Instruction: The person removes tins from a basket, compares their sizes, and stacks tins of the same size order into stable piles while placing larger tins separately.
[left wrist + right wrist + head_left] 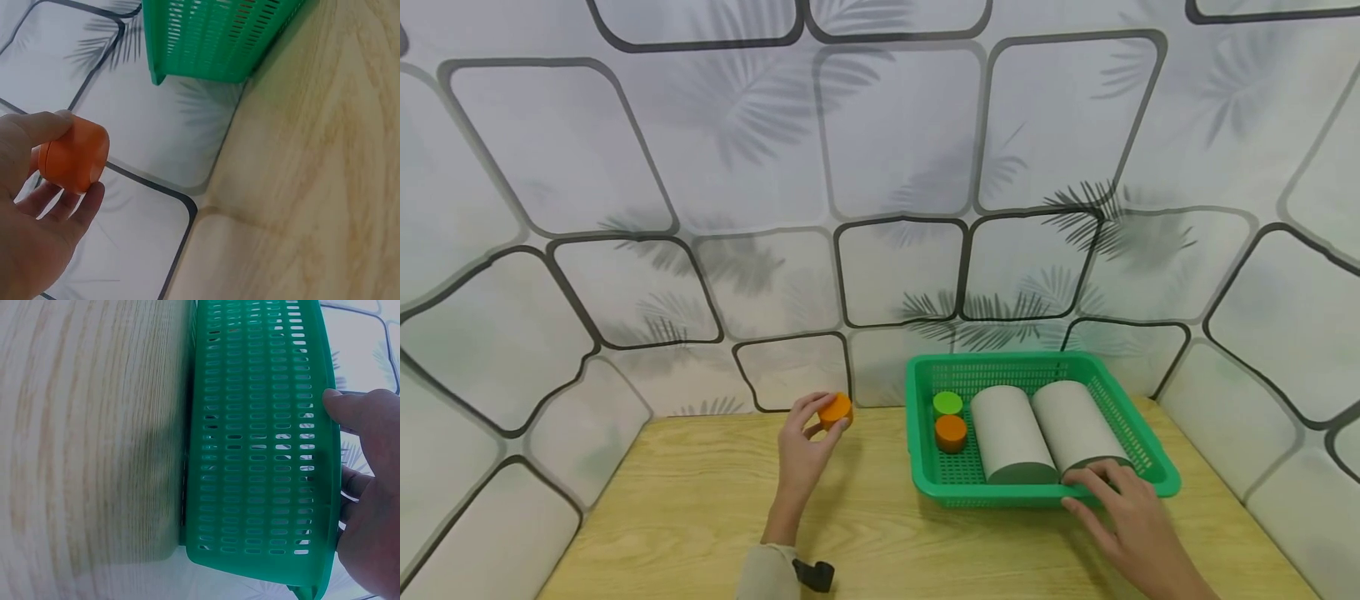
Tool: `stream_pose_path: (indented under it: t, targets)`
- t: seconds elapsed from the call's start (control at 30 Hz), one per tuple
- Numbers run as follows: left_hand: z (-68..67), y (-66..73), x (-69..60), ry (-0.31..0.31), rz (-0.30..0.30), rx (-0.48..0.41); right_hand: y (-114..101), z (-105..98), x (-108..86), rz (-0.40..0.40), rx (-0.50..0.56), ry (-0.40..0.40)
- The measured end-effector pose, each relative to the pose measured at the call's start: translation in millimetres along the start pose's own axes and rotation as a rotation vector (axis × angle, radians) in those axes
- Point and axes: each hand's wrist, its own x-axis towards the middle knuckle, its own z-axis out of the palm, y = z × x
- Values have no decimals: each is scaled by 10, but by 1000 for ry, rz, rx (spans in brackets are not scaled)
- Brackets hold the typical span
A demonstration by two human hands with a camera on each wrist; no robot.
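My left hand (802, 450) pinches a small orange round container (836, 411) between thumb and fingers, above the table left of the basket. In the left wrist view, a seam runs round one end of this orange container (76, 155). My right hand (1131, 525) grips the front rim of a green plastic basket (1000, 492) near its right corner. The thumb lies outside the rim and the fingers reach over it. Inside the basket are two white cylinders (1011, 433) lying side by side, an orange round piece (951, 434) and a green one (947, 404).
The basket stands on a light wood-grain table (700, 492), near its back edge. Behind and at both sides rises a pale patterned covering (895, 275) with dark outlines and leaf prints. A black strap (814, 575) shows at my left cuff.
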Motion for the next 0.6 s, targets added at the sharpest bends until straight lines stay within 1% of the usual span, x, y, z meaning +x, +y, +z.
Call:
stream_pose_path:
  t: [0.1, 0.13, 0.23, 0.37, 0.47, 0.6]
  targets:
    - [-16, -56, 0, 3, -7, 32, 3, -2, 3, -2, -6, -1]
    - [-18, -70, 0, 3, -23, 38, 2, -2, 3, -3, -7, -2]
    - [-21, -253, -5, -7, -56, 51, 4, 3, -3, 3, -10, -10]
    - [-27, -514, -14, -36, -95, 98, 11, 5, -11, 8, -16, -19]
    - [-33, -578, -23, -72, -121, 158, 12, 4, -8, 3, -15, -16]
    - [-24, -649, -40, -111, -128, 205, 9, -1, -1, -8, -19, -7]
